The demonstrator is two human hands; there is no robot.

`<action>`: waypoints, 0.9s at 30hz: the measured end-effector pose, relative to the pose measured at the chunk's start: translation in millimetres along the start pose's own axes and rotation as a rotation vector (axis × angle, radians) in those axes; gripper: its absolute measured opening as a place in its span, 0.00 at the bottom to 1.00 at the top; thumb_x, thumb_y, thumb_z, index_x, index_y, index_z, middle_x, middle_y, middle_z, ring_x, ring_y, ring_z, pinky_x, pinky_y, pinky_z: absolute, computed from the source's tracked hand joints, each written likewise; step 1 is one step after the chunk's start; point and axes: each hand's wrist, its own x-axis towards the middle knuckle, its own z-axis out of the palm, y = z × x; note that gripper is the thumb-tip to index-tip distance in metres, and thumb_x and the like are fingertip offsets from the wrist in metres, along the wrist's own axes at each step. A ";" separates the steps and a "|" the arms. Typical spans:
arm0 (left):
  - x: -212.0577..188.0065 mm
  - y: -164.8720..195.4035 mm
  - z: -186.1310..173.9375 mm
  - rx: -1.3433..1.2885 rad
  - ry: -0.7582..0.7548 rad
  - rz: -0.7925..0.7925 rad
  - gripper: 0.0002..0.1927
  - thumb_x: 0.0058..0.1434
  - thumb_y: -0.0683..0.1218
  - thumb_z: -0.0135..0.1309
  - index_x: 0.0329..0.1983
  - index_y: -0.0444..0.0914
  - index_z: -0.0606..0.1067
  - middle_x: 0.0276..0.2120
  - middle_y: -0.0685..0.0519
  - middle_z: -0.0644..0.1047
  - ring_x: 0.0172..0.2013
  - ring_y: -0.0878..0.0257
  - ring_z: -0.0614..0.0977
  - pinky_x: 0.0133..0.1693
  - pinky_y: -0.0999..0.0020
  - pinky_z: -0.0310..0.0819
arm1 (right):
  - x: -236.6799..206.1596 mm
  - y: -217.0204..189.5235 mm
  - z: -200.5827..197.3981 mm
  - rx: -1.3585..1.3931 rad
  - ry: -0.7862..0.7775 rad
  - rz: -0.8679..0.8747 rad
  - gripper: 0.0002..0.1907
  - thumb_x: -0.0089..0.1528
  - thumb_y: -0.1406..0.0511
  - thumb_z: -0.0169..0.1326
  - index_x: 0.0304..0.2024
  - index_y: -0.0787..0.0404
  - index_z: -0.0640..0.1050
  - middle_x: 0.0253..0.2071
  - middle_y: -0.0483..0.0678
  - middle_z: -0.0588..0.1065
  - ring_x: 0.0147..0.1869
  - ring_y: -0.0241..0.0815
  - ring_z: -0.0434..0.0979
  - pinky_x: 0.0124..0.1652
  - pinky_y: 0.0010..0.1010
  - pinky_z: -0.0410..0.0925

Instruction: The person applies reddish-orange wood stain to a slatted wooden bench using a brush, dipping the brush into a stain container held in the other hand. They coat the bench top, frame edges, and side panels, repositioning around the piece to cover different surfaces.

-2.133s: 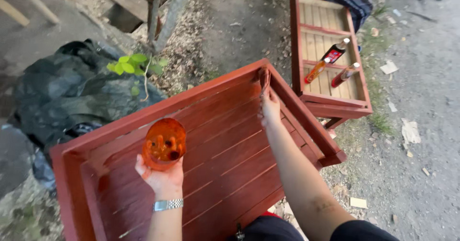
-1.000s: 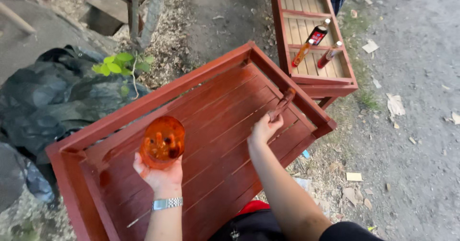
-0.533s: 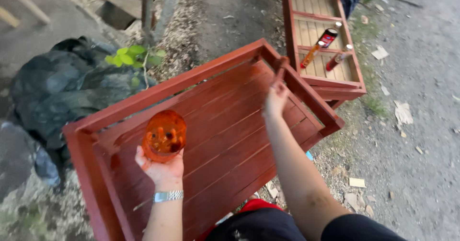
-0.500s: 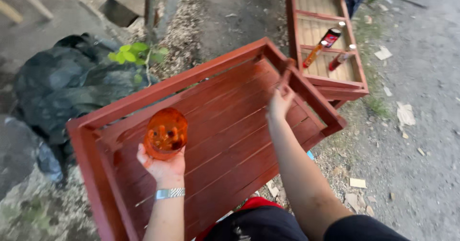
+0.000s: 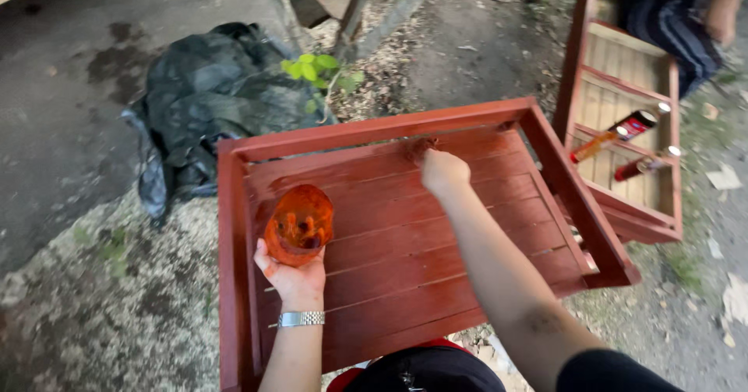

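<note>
Our left hand [image 5: 294, 277] cups an orange-stained container [image 5: 299, 224] from below, fingers curled round its base. At two o'clock from it, our right hand [image 5: 442, 171] closes on something dark, pressed to the glossy red slatted frame [image 5: 405, 236] near its far rail.

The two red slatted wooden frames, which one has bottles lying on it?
The far frame at the upper right, with paler unpainted slats: two bottles lie there. The near frame under both hands is painted red all over.
</note>
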 end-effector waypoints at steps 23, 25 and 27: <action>-20.0 13.3 -7.7 -0.076 0.019 0.051 0.39 0.54 0.69 0.47 0.67 0.50 0.68 0.68 0.55 0.70 0.68 0.50 0.68 0.65 0.39 0.60 | 8.8 -164.2 -7.6 -0.102 -0.312 -0.167 0.16 0.64 0.62 0.48 0.48 0.53 0.84 0.55 0.52 0.79 0.58 0.51 0.81 0.52 0.47 0.74; -19.9 8.6 -9.2 -0.064 0.026 0.022 0.38 0.54 0.69 0.47 0.67 0.50 0.69 0.67 0.55 0.71 0.68 0.51 0.69 0.65 0.39 0.60 | 13.0 -197.2 8.6 -0.005 -0.309 -0.253 0.16 0.65 0.61 0.49 0.50 0.53 0.83 0.55 0.51 0.79 0.58 0.50 0.80 0.52 0.46 0.73; -16.1 3.7 -9.3 -0.042 0.061 -0.033 0.38 0.54 0.69 0.46 0.66 0.50 0.70 0.67 0.56 0.71 0.67 0.51 0.69 0.64 0.39 0.60 | 24.3 -189.6 18.3 0.059 -0.268 -0.345 0.17 0.66 0.56 0.51 0.52 0.55 0.81 0.56 0.53 0.77 0.58 0.52 0.78 0.53 0.44 0.72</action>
